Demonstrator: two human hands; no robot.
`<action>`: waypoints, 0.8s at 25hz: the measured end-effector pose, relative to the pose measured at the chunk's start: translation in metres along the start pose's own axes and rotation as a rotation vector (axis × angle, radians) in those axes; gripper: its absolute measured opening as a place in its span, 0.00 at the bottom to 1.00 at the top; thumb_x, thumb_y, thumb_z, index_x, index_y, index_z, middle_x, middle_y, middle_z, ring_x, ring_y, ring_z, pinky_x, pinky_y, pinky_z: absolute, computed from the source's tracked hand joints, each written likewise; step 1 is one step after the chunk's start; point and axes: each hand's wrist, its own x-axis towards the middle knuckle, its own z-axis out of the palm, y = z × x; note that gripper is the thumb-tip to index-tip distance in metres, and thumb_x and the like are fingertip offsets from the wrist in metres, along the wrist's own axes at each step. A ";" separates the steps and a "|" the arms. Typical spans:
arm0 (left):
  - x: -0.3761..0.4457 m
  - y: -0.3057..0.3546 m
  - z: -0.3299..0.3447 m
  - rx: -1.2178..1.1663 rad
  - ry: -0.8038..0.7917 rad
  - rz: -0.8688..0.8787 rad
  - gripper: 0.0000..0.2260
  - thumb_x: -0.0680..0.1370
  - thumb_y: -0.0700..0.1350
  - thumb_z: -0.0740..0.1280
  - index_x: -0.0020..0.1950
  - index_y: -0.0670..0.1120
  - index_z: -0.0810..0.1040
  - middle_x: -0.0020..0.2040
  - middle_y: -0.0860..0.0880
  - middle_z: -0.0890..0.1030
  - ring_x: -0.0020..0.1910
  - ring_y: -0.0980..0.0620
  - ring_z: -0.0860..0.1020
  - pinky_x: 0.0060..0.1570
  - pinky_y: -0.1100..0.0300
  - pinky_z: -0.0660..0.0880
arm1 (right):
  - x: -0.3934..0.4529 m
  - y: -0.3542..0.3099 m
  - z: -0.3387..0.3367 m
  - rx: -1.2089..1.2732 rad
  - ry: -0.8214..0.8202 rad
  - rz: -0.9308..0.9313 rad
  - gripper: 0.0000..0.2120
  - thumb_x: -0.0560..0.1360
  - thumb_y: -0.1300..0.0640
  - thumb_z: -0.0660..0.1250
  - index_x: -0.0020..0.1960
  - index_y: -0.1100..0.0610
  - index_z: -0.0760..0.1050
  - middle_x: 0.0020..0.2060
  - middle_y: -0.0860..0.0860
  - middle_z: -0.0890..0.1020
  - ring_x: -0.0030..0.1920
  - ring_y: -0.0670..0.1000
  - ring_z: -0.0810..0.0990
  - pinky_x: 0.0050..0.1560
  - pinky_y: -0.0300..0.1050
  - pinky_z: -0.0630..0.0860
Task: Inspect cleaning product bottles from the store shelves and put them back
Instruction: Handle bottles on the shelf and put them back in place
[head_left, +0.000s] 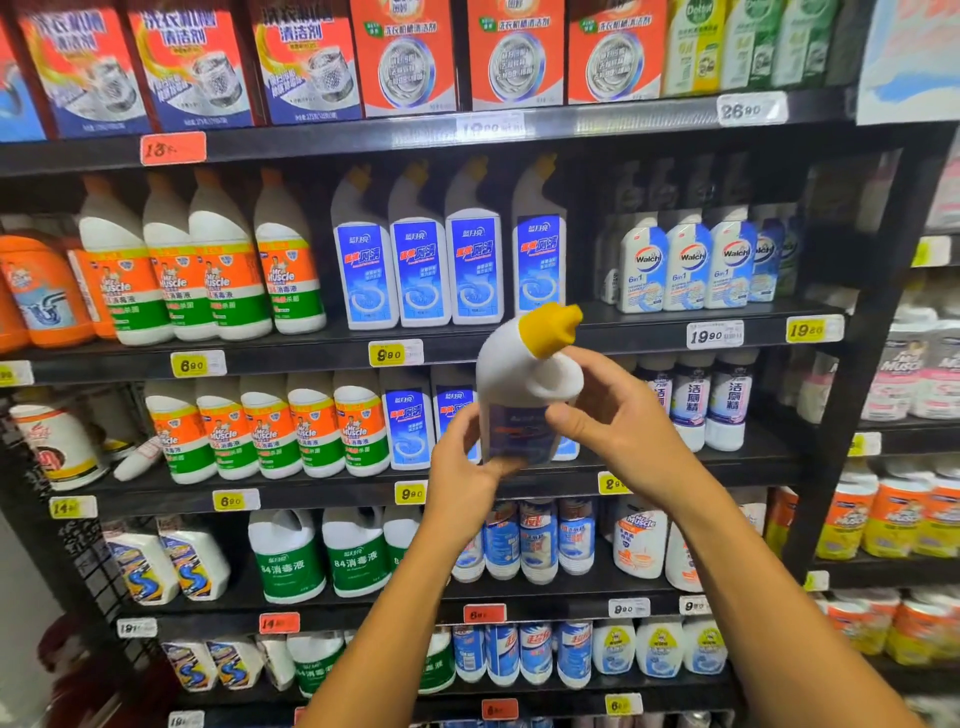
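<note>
A toilet cleaner bottle (524, 384) is held before the shelves (467, 343), the left hand (467, 478) at its seven o'clock and the right hand (613, 431) at its four o'clock. Behind it, apparently matching bottles (418, 270) are ranged at eleven o'clock.

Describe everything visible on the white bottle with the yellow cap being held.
The white plastic bottle with an angled neck and yellow cap is held in front of the shelves, roughly upright, cap pointing up and right. A blue label on its body looks blurred and cannot be read. The left hand holds its lower body; the right hand grips its shoulder, thumb across the front.
</note>
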 end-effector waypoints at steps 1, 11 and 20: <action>0.006 0.000 0.000 0.035 0.020 0.024 0.24 0.70 0.30 0.73 0.52 0.58 0.78 0.49 0.60 0.83 0.53 0.54 0.81 0.51 0.62 0.79 | -0.001 0.000 0.000 -0.041 -0.013 -0.012 0.23 0.73 0.66 0.71 0.63 0.47 0.73 0.57 0.43 0.82 0.58 0.43 0.80 0.58 0.38 0.75; 0.022 0.009 0.001 -0.024 0.112 0.075 0.18 0.70 0.40 0.71 0.55 0.59 0.80 0.53 0.53 0.84 0.56 0.49 0.82 0.55 0.40 0.79 | -0.005 -0.008 0.004 -0.127 -0.110 -0.117 0.26 0.70 0.62 0.74 0.67 0.51 0.74 0.64 0.44 0.80 0.67 0.48 0.76 0.67 0.43 0.72; -0.004 0.023 -0.020 0.084 -0.177 0.053 0.21 0.66 0.43 0.79 0.54 0.57 0.79 0.52 0.58 0.84 0.55 0.57 0.81 0.56 0.57 0.78 | 0.009 -0.011 0.001 0.018 0.026 -0.083 0.17 0.72 0.55 0.73 0.59 0.47 0.77 0.52 0.42 0.85 0.54 0.44 0.83 0.52 0.38 0.78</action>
